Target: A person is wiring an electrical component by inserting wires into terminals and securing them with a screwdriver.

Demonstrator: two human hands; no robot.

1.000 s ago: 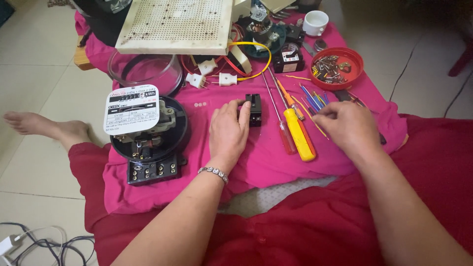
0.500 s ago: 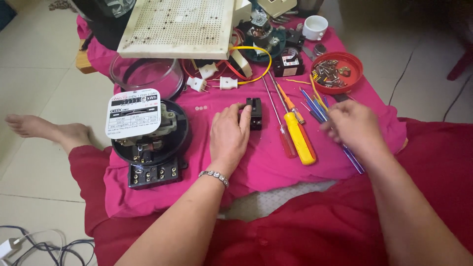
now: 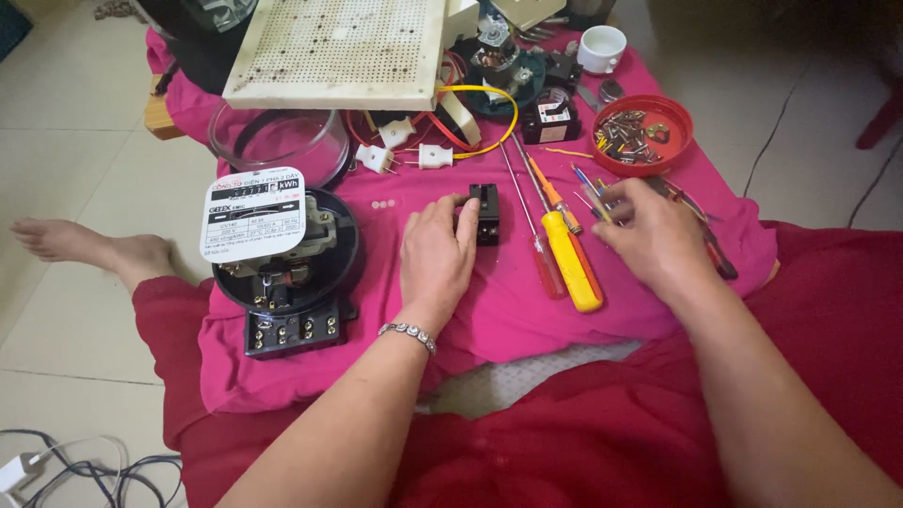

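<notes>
My left hand (image 3: 436, 256) rests on the pink cloth (image 3: 527, 310) with its fingers on a small black block-shaped part (image 3: 486, 213). My right hand (image 3: 656, 235) hovers over a cluster of thin coloured tools (image 3: 591, 191), fingertips pinching one of them. Between the hands lie a yellow-handled screwdriver (image 3: 572, 260) and a red-handled screwdriver (image 3: 544, 254). An opened black round electricity meter (image 3: 282, 268) with a white face plate sits to the left of my left hand.
A red dish of screws (image 3: 643, 134) stands at the back right, beside a white cup (image 3: 602, 47). A perforated white board (image 3: 339, 52), a clear glass dome (image 3: 278, 143), white plugs (image 3: 414, 155) and wires lie at the back. A bare foot (image 3: 89, 245) rests on the floor tiles.
My right hand has moved left and away from me, from right of the screwdrivers onto the thin coloured tools. My left hand stays on the black part.
</notes>
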